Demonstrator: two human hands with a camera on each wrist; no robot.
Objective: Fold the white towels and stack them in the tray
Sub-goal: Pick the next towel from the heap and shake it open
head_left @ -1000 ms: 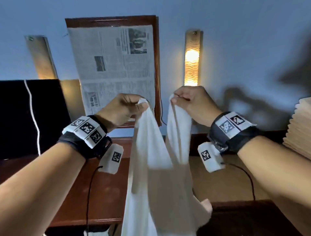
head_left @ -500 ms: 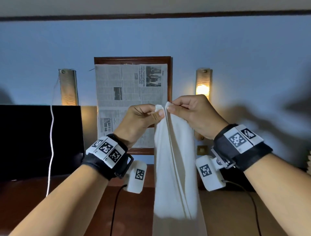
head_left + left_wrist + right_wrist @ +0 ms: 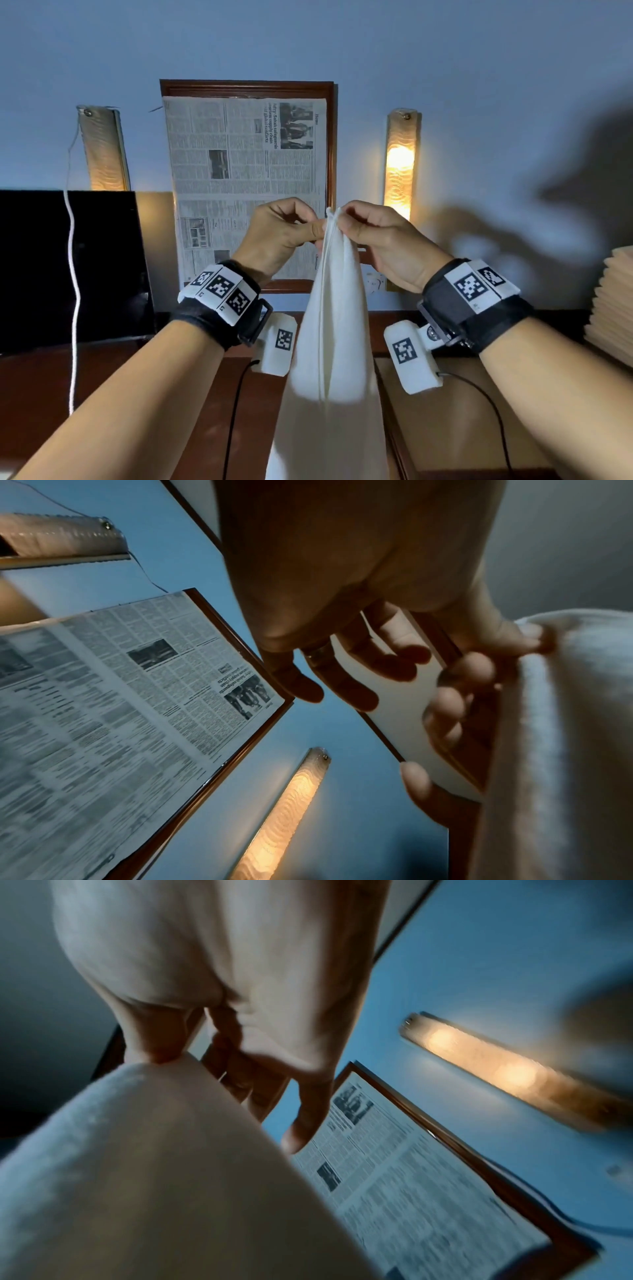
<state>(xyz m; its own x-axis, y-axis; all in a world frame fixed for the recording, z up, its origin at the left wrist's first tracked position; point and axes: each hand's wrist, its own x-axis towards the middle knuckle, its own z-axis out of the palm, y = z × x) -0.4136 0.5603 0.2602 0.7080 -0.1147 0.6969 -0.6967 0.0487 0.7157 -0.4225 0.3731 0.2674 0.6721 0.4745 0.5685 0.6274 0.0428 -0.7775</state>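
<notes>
A white towel (image 3: 330,329) hangs in the middle of the head view, held up in the air by its top. It is folded in half, so two layers hang side by side and drop out of the bottom of the frame. At the top, the two corners meet in one point. The left hand (image 3: 279,236) pinches that point from the left side, thumb against finger. The right hand (image 3: 380,240) pinches it from the right side the same way. The two hands are touching or almost touching there.

In the left wrist view the towel (image 3: 561,723) fills the right edge. In the right wrist view it (image 3: 154,1164) fills the lower left, just below the thumb.

Behind the hands, a newspaper in a wooden frame (image 3: 246,178) hangs on the blue wall. A lit wall lamp (image 3: 399,164) glows to its right. A black screen (image 3: 68,267) sits at the left. A brown table (image 3: 147,377) lies below.
</notes>
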